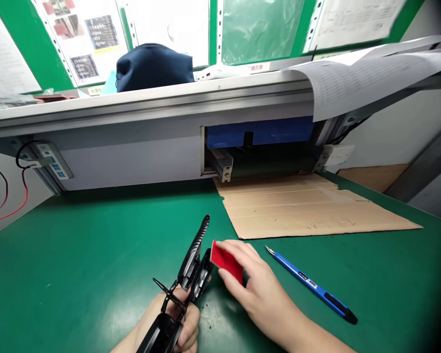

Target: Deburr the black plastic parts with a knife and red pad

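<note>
Near the bottom centre, my left hand [187, 321] is closed around a black jointed plastic object [193, 272] with two long upper parts and a thin crosspiece. My right hand [255, 282] pinches a flat red piece [227, 261] between thumb and fingers. The red piece's left edge is beside the upper right part of the black object; whether they touch is hard to tell. Some of my left fingers are hidden behind the black object.
A blue pen-like tool [312, 285] lies right of my right hand on the green table [77, 255]. Beyond it is a flat cardboard sheet [297, 208]. A shelf [132, 105] across the back holds a dark blue pouch [154, 67] and papers overhanging [353, 81] its edge.
</note>
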`<state>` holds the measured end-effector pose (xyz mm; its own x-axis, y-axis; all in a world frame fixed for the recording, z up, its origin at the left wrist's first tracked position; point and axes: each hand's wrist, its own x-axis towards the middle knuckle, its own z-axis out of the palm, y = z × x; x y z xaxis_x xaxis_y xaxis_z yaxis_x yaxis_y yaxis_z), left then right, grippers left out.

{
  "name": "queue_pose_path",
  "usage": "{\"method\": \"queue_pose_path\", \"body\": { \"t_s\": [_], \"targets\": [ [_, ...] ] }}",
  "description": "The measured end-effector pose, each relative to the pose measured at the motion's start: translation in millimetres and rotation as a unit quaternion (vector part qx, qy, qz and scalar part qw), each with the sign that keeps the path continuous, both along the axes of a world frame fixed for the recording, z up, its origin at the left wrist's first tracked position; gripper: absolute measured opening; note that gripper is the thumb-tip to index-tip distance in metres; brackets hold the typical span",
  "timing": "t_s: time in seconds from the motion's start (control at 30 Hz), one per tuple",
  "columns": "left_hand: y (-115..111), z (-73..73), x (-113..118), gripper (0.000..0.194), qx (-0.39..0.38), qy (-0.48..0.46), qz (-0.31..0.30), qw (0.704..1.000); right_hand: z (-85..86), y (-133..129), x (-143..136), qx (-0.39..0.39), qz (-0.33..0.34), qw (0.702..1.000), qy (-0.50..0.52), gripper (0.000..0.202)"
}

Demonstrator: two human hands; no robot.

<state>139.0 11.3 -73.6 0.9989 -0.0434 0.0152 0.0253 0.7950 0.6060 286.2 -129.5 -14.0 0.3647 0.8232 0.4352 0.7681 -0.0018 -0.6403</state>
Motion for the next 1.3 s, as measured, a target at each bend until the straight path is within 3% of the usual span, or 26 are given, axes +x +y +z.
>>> {"method": "queue_pose_path", "body": {
  "t_s": [0.03,0.17,0.3,0.47,0.6,0.7,0.8,0.87,0.93,1.0,1.03,1.13,1.2,1.3],
  "targets": [
    [-1,1.4,-1,0.042,0.003,0.0,-0.002,1.0,0.8,-1,1,0.004,0.001,0.999,0.037,0.034],
    [-3,4.7,-4,0.048,0.013,0.002,-0.006,1.0,10.1,-7,-5,0.023,0.12,0.988,0.096,0.034],
    [-5,5.3,-5,0.028,0.026,-0.004,0.038,0.999,20.0,-12,-10,0.018,0.195,0.968,0.159,0.033],
    [-5,3.7,-5,0.029,0.035,-0.024,0.043,0.998,22.3,-10,-11,0.059,0.157,0.968,0.186,0.03],
    [1,24.6,-8,0.027,0.084,-0.063,0.138,0.985,24.2,-13,-4,-0.026,0.19,0.976,0.1,0.024],
    [9,53.4,-18,0.036,0.242,0.003,0.189,0.952,27.1,-18,12,-0.08,0.072,0.994,-0.018,0.035],
    [11,73.9,-30,0.06,0.37,0.091,0.116,0.917,31.5,-24,26,-0.023,-0.015,0.999,-0.018,0.023],
    [8,78.1,-34,0.069,0.448,0.119,0.048,0.885,34.4,-27,24,0.039,0.015,0.999,-0.032,0.017],
    [2,76.5,-34,0.073,0.553,0.144,0.011,0.821,34.7,-27,13,0.043,0.089,0.989,-0.112,0.018],
    [-7,72.5,-32,0.076,0.642,0.154,0.01,0.751,30.2,-25,-3,-0.024,0.142,0.967,-0.209,0.031],
    [-11,70.6,-30,0.079,0.665,0.148,0.014,0.732,26.1,-23,-11,-0.074,0.149,0.954,-0.251,0.038],
    [-20,66.5,-27,0.082,0.678,0.131,0.025,0.723,12.6,-18,-26,-0.231,0.112,0.908,-0.332,0.041],
    [-23,64.5,-25,0.073,0.684,0.126,0.041,0.717,7.7,-16,-27,-0.285,0.09,0.89,-0.344,0.031],
    [-24,61.8,-22,0.021,0.711,0.104,0.099,0.689,8.9,-17,-22,-0.244,0.087,0.931,-0.256,0.019]
  ]
}}
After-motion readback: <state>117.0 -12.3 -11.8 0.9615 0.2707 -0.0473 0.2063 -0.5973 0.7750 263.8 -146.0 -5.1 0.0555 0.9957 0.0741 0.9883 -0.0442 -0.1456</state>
